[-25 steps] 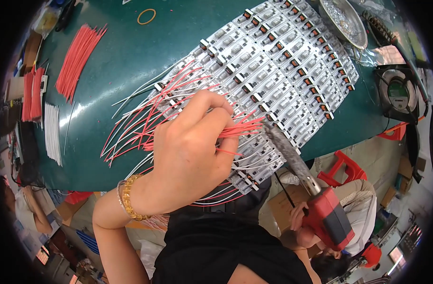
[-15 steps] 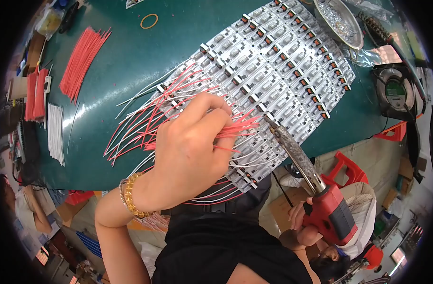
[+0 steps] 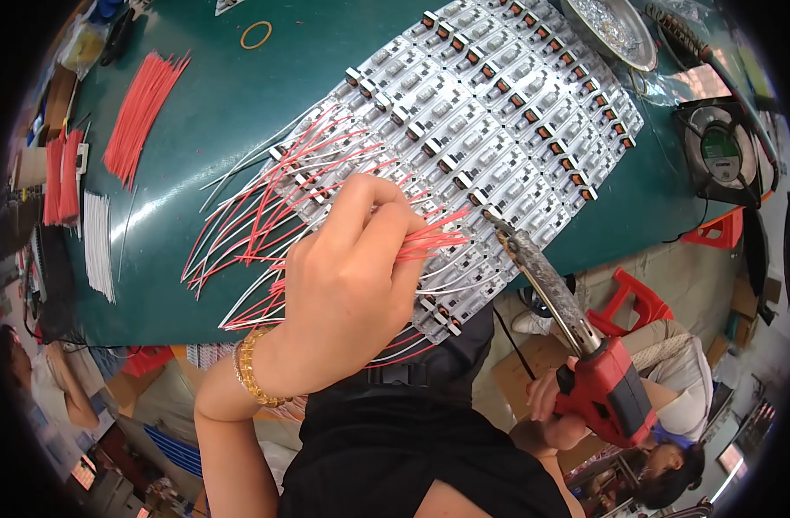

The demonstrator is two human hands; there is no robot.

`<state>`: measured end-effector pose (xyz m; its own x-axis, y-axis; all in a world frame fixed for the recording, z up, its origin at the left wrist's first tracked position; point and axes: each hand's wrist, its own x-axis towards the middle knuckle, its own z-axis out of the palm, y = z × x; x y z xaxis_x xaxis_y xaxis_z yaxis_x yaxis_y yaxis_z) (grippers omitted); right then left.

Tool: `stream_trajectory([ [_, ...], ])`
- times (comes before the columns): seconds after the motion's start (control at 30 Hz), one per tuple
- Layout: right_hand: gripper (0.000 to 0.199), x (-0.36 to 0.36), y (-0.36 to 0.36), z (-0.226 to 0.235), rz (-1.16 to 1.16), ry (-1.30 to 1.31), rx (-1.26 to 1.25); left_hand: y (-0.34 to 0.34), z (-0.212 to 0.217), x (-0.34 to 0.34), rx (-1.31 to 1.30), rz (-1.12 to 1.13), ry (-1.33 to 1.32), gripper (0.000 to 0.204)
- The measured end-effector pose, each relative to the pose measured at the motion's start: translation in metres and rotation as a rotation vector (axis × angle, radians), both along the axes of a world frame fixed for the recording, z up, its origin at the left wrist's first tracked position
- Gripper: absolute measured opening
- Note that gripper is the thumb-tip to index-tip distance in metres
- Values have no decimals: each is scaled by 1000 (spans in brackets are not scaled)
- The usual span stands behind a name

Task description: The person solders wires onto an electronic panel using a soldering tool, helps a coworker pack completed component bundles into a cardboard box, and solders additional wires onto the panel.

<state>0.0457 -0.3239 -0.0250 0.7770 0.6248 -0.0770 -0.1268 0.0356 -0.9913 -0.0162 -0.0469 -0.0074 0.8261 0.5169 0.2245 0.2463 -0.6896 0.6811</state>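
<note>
My left hand (image 3: 347,272) is closed round a small bunch of red wires (image 3: 436,235), whose ends stick out from its fingers toward the right. Beneath it lies a large panel of small circuit boards (image 3: 490,112). Red and white wires (image 3: 239,229) are attached along the panel's left part and hang over to the left. My right hand (image 3: 554,406) grips a soldering iron (image 3: 604,388) with a red and black body. Its dark tip (image 3: 491,216) is over the boards, a short way right of the red wire ends; whether it touches a board I cannot tell.
On the green table (image 3: 196,129) lie red wire bundles (image 3: 144,112), white wires (image 3: 99,246) and a rubber band (image 3: 256,35). A metal dish (image 3: 615,30) stands at the far right, near a black fan (image 3: 721,155). Beyond the table are red stools (image 3: 632,302) and another person (image 3: 671,406).
The panel has shifted slightly to the left and nearer. My left hand, still holding the red wires, and the soldering iron have moved only a little. The person at the right has moved.
</note>
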Motion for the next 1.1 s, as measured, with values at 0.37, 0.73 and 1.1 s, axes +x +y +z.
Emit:
stream_trajectory([
  [0.37, 53, -2, 0, -2, -111, 191, 6, -2, -7, -2, -55, 12, -55, 12],
  [0.73, 63, 4, -17, 8, 121, -106, -504, -4, -10, -2, 45, 11, -56, 13],
  [1.1, 44, -20, -46, -19, 44, -77, -396, -3, -2, -6, 86, -18, -35, 14],
])
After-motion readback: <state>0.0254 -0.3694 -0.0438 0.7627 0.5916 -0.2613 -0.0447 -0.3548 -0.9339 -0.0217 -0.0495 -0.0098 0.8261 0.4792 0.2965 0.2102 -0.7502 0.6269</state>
